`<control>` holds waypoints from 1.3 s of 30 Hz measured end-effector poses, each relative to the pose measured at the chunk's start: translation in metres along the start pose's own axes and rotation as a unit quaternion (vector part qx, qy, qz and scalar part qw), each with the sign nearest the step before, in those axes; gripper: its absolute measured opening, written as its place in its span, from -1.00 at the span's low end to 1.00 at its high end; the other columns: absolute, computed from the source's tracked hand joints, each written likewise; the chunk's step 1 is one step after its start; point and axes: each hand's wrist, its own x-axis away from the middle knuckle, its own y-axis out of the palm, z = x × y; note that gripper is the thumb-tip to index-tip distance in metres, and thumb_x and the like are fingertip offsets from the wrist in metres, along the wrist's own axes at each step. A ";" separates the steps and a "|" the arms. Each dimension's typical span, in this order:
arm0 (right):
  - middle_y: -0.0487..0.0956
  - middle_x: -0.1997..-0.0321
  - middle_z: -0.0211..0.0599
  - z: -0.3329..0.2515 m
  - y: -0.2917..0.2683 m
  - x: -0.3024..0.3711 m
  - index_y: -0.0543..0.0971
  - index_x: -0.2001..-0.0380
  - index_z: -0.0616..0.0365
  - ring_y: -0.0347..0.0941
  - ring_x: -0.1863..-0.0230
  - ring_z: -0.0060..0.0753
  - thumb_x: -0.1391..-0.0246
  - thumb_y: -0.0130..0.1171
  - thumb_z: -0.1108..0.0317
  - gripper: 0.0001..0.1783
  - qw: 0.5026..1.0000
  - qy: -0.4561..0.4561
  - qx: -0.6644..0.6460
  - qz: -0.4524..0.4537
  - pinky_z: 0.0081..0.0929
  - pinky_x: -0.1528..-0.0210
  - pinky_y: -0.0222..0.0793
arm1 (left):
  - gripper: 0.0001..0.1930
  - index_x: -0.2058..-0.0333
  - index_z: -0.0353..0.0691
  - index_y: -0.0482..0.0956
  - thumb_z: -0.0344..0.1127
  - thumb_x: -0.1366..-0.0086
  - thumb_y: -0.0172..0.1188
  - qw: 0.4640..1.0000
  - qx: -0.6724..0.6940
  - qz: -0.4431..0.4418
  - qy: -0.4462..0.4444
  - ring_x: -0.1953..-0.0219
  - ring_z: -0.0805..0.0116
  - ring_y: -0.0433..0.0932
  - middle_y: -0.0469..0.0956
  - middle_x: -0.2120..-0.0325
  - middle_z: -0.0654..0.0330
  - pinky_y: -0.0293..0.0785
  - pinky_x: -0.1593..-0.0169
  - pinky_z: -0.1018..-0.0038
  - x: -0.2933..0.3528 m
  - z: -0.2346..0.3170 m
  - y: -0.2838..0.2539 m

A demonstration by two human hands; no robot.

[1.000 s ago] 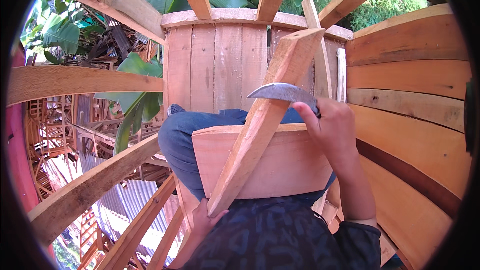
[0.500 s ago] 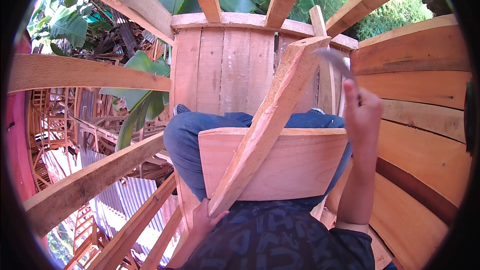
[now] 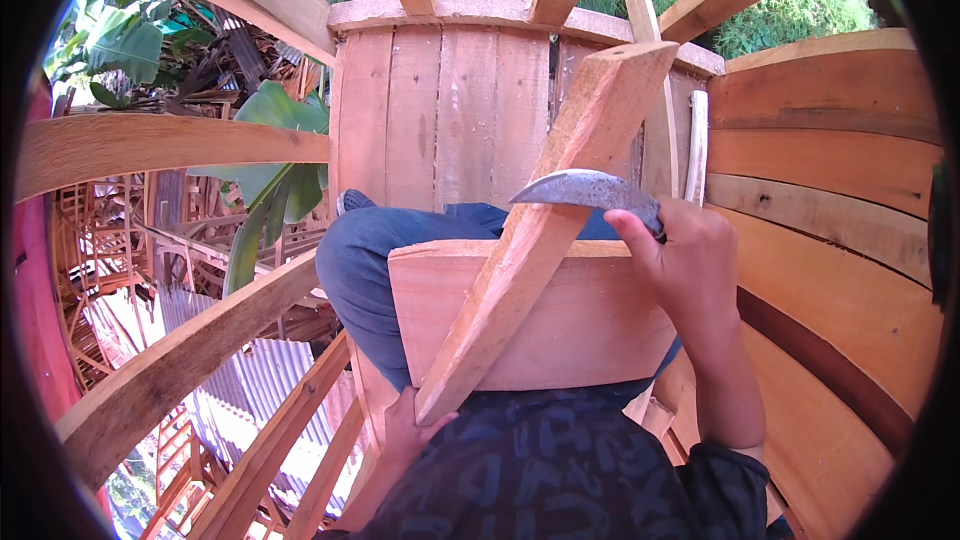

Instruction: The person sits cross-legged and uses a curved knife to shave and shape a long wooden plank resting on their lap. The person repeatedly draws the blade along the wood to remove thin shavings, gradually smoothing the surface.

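Note:
A long, rough-edged wooden beam (image 3: 545, 240) slants from my lower left toward the far right. It lies across a wide wooden board (image 3: 590, 325) resting on my lap. My left hand (image 3: 407, 427) is closed round the beam's near end, its fingers partly hidden beneath the wood. In my right hand (image 3: 692, 255) is a sickle, gripped by its handle, which the fist mostly hides. The sickle's curved grey blade (image 3: 590, 190) crosses the beam around its middle, its tip pointing left. Pale, freshly cut wood shows along the beam's left edge.
I sit on a plank platform (image 3: 440, 110) with a raised far rim (image 3: 480, 8). A plank wall (image 3: 830, 180) stands close on the right. Wooden rails (image 3: 180, 152) run along the left side, with corrugated metal sheets (image 3: 270, 390) below. A narrow stick (image 3: 697, 145) leans at the far right.
My right hand has brought the sickle down and left, from beside the beam's far end to across its middle. My left hand still holds the near end.

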 end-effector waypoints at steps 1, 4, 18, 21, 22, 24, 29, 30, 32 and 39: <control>0.34 0.81 -0.14 -0.002 0.000 -0.004 0.38 0.82 0.17 0.36 0.74 -0.08 0.08 0.19 -0.28 -0.31 1.000 -0.001 0.006 0.006 -0.32 0.69 0.24 | -0.44 0.33 -0.31 0.40 0.01 0.06 0.46 1.000 0.009 -0.001 -0.003 0.40 0.06 0.63 0.57 0.49 -0.01 0.52 0.35 0.35 0.002 -0.002 0.001; 0.35 0.80 -0.14 -0.001 0.004 -0.012 0.37 0.82 0.17 0.36 0.73 -0.07 0.08 0.18 -0.29 -0.30 0.999 -0.011 0.016 0.027 -0.31 0.68 0.25 | -0.44 0.33 -0.31 0.40 0.01 0.06 0.46 1.000 0.017 -0.003 -0.003 0.42 0.06 0.63 0.56 0.51 -0.01 0.51 0.37 0.34 0.004 -0.006 0.002; 0.31 0.81 -0.16 -0.004 -0.006 -0.002 0.38 0.79 0.21 0.25 0.76 -0.16 0.02 0.20 -0.19 -0.33 0.995 0.035 -0.076 0.046 -0.31 0.65 0.15 | -0.40 0.36 -0.32 0.39 0.07 0.09 0.46 1.000 0.003 -0.006 0.018 0.47 0.04 0.60 0.53 0.55 0.00 0.50 0.40 0.33 0.003 -0.011 0.001; 0.36 0.80 -0.16 -0.006 0.005 -0.010 0.41 0.78 0.18 0.33 0.74 -0.08 0.06 0.21 -0.22 -0.35 0.999 0.009 -0.032 0.015 -0.29 0.65 0.22 | -0.41 0.36 -0.31 0.39 0.07 0.08 0.45 1.000 0.011 -0.013 -0.002 0.47 0.04 0.60 0.52 0.54 0.00 0.51 0.39 0.34 0.003 -0.006 -0.002; 0.36 0.80 -0.16 -0.005 0.008 -0.013 0.40 0.79 0.18 0.33 0.74 -0.07 0.06 0.21 -0.23 -0.34 1.000 0.006 -0.026 0.015 -0.29 0.65 0.23 | -0.41 0.36 -0.31 0.39 0.07 0.08 0.45 1.000 0.001 -0.017 -0.001 0.47 0.04 0.60 0.52 0.54 0.01 0.51 0.39 0.34 0.004 -0.005 -0.003; 0.36 0.79 -0.14 0.001 0.009 -0.023 0.40 0.79 0.18 0.35 0.73 -0.05 0.07 0.20 -0.25 -0.33 1.000 -0.013 -0.001 0.023 -0.27 0.64 0.25 | -0.42 0.36 -0.31 0.39 0.06 0.07 0.45 1.000 -0.015 -0.008 0.004 0.47 0.05 0.60 0.52 0.54 0.01 0.51 0.39 0.35 -0.001 0.001 -0.003; 0.22 0.83 -0.15 0.061 0.010 -0.062 0.34 0.81 0.27 0.05 0.75 -0.25 -0.09 0.08 -0.23 -0.26 0.978 0.175 -0.035 0.110 -0.29 0.63 0.09 | -0.41 0.35 -0.32 0.40 0.08 0.07 0.44 1.000 -0.013 0.004 0.007 0.49 0.05 0.60 0.51 0.56 0.02 0.50 0.42 0.34 0.000 -0.007 0.005; 0.16 0.82 -0.21 0.091 -0.001 -0.062 0.31 0.80 0.29 0.00 0.71 -0.35 -0.13 0.05 -0.20 -0.25 0.967 0.203 -0.059 0.144 -0.30 0.63 0.03 | -0.41 0.35 -0.32 0.40 0.08 0.07 0.44 1.000 -0.017 0.005 0.012 0.50 0.05 0.59 0.51 0.56 0.02 0.50 0.43 0.34 0.000 -0.008 0.004; 0.06 0.78 -0.32 0.108 -0.019 -0.058 0.25 0.79 0.29 -0.05 0.65 -0.50 -0.18 0.01 -0.16 -0.26 0.953 0.229 -0.085 0.178 -0.31 0.63 -0.06 | -0.40 0.35 -0.32 0.40 0.09 0.08 0.44 0.998 -0.048 0.001 0.027 0.50 0.05 0.60 0.51 0.56 0.02 0.50 0.44 0.34 -0.004 -0.011 0.003; 0.38 0.79 -0.07 -0.006 0.007 -0.001 0.47 0.77 0.22 0.37 0.71 -0.01 0.04 0.15 -0.29 -0.30 1.000 0.007 -0.008 -0.003 -0.26 0.61 0.27 | -0.40 0.35 -0.31 0.40 0.10 0.07 0.43 0.999 -0.011 0.013 0.037 0.51 0.05 0.60 0.50 0.58 0.04 0.50 0.45 0.31 -0.004 -0.008 0.005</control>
